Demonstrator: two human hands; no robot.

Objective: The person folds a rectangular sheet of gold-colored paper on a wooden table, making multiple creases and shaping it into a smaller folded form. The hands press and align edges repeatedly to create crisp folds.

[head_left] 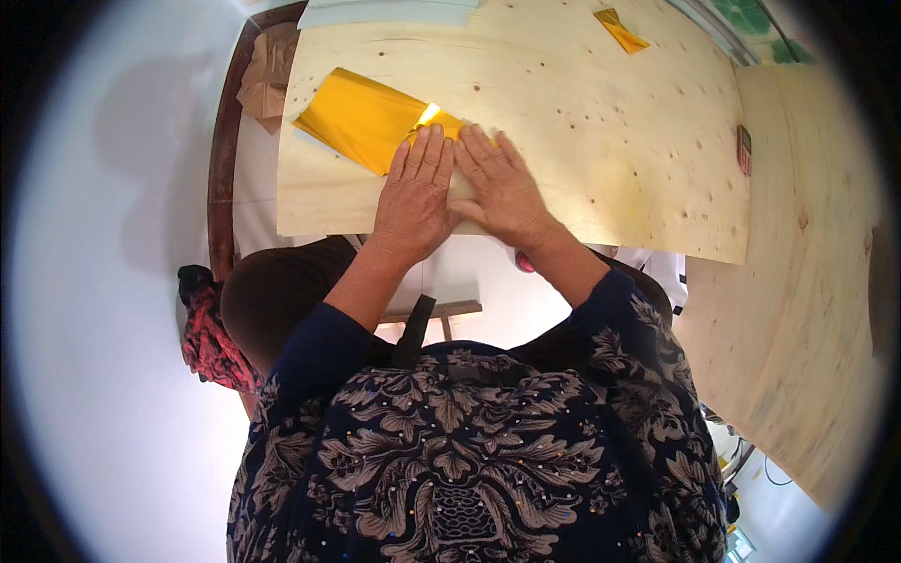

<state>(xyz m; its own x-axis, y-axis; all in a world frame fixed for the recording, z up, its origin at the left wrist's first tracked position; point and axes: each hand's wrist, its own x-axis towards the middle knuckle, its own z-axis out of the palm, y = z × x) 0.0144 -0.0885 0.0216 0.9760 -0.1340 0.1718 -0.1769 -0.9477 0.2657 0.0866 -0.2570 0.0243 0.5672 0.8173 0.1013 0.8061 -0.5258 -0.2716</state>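
A shiny gold sheet point(361, 117), paper or foil, lies on the pale wooden board point(582, 141) in front of me, with a bright crease near its right part. My left hand point(416, 192) rests flat with fingers stretched over the sheet's near right edge. Beside it, my right hand point(502, 188) is spread, its fingertips on the sheet's right end and its thumb touching or close to the left hand. Both palms hide part of the sheet's near edge. Neither hand grips anything.
A small gold piece point(621, 31) lies at the board's far right. Whitish sheets point(394, 11) sit at the far left edge. Crumpled brown paper point(269, 70) is left of the board. A small dark red object point(743, 150) lies near the right edge, beside another wooden panel point(798, 235).
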